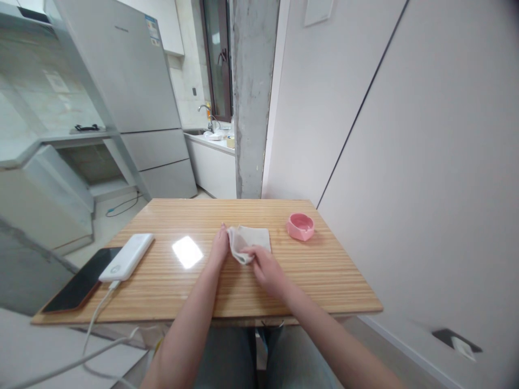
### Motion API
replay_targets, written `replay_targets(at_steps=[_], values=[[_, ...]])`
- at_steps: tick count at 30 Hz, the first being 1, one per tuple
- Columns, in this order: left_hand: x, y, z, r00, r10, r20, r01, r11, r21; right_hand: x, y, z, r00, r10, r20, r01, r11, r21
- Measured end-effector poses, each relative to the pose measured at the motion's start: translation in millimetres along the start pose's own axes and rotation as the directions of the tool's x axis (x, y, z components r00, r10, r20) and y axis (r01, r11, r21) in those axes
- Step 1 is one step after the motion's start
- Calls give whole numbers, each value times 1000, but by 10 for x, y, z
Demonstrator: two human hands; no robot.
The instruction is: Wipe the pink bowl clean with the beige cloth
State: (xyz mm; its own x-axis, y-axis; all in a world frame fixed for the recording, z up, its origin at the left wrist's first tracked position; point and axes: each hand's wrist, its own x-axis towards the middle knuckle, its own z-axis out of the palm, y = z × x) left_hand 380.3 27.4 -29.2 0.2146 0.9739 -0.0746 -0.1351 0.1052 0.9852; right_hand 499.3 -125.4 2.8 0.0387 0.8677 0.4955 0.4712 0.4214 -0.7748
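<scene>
A pale grey-beige cloth (259,236) lies partly folded on the striped wooden table (182,294), its near left part lifted and bunched. At its left edge my left hand (220,244) is closed on the fabric, the fingers mostly hidden behind the hand. My right hand (265,268) pinches the near edge of the same cloth between thumb and fingers. To the right of the cloth, apart from both hands, stands a pink angular ashtray (300,227).
On the table's left side a white power bank (128,255) with a plugged-in white cable (95,313) rests partly on a dark phone or tablet (77,286). A white wall (389,178) borders the right side. Beyond the table stand a grey fridge (133,81) and a sink counter (213,167).
</scene>
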Motion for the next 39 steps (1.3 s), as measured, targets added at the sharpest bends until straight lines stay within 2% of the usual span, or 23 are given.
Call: replay_targets(at_steps=[2,4,6,8,9,11,13,14,16,19,21,22,25,28,30,33,36,39], values=[[29,8,-42,998,18,-67,-13,998,68,-127,-22,41,997,14,72,-15,1000,18],[34,4,-47,990,124,-73,-103,966,238,-214,50,-48,991,97,91,-103,993,53],[13,-11,-21,960,279,22,-257,849,462,-259,204,-262,974,184,133,-198,975,98],[-27,-27,15,923,341,178,-370,659,654,-286,404,-540,952,284,117,-297,948,118],[-49,-31,31,909,332,253,-407,566,717,-305,505,-674,932,359,46,-362,926,112],[-86,-27,48,905,270,329,-419,427,801,-376,665,-878,832,513,-213,-504,858,96],[-106,-13,44,932,214,293,-354,354,866,-501,724,-956,730,554,-400,-586,808,49],[-110,-6,38,945,199,259,-313,330,891,-581,710,-945,720,539,-437,-604,797,-14],[-109,-1,23,958,181,222,-267,278,923,-754,616,-850,764,471,-441,-602,766,-224],[-110,-4,16,936,167,310,-341,208,917,-948,445,-652,829,391,-399,-558,617,-555],[-116,7,16,920,161,357,-386,230,893,-962,405,-564,856,376,-355,-515,553,-655],[-120,21,14,925,159,345,-376,267,887,-930,415,-542,871,371,-323,-487,559,-671],[-116,81,-17,966,185,179,-238,381,893,-738,509,-554,924,304,-232,-378,639,-669],[-82,123,-86,977,210,39,-124,407,905,-577,578,-603,930,265,-256,-368,622,-692],[-54,136,-142,982,183,49,-120,402,908,-554,584,-613,904,310,-295,-425,570,-703],[-31,159,-241,980,134,150,-195,440,877,-596,575,-586,870,400,-289,-477,528,-703],[-29,190,-367,969,97,227,-245,499,831,-597,599,-541,877,413,-245,-459,569,-683],[-27,192,-489,973,112,200,-229,496,837,-515,656,-514,902,364,-233,-419,608,-674]])
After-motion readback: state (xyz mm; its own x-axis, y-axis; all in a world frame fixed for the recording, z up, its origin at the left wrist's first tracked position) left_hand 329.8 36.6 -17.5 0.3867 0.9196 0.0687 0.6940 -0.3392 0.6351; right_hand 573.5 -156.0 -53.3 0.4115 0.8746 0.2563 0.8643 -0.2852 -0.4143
